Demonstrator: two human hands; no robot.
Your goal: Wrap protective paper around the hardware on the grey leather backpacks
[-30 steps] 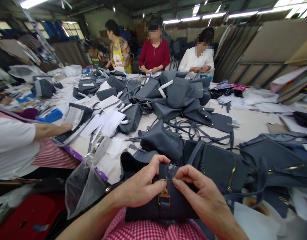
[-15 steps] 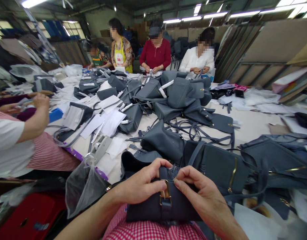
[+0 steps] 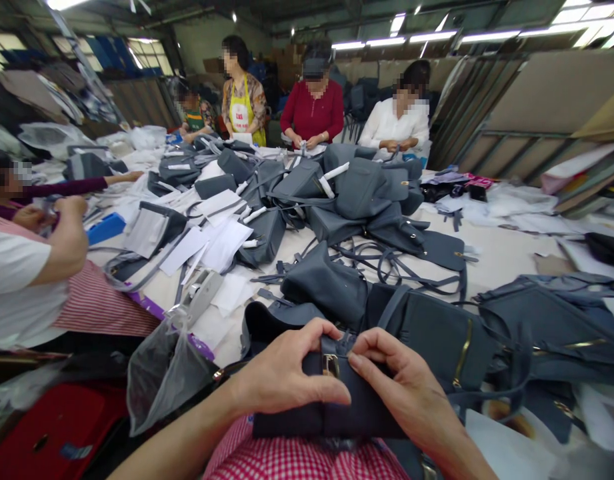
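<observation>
A dark blue-grey bag [image 3: 287, 420] rests on my lap. My left hand [image 3: 287, 367] grips its upper edge, fingers behind and thumb laid across the front strap. Beside that thumb a gold buckle [image 3: 331, 365] shows on the strap, its lower part covered. To the right of the buckle, my right hand [image 3: 397, 377] has thumb and forefinger pinched together at the bag's top edge. What lies in that pinch is too small to make out. Just beyond my hands, another slouched bag [image 3: 327, 283] lies on the table.
Many dark bags [image 3: 359, 190] and straps are heaped across the table [image 3: 507, 253]. White papers [image 3: 221, 243] lie left of them. A clear plastic bag [image 3: 159, 380] hangs from the near edge. A red stool [image 3: 51, 427] stands lower left. Several people work around the table.
My left thumb has slid down from the buckle across the strap, and the strap's lower part is now covered. My right hand keeps its pinch. At left, a co-worker's sleeved arm now reaches over the table.
</observation>
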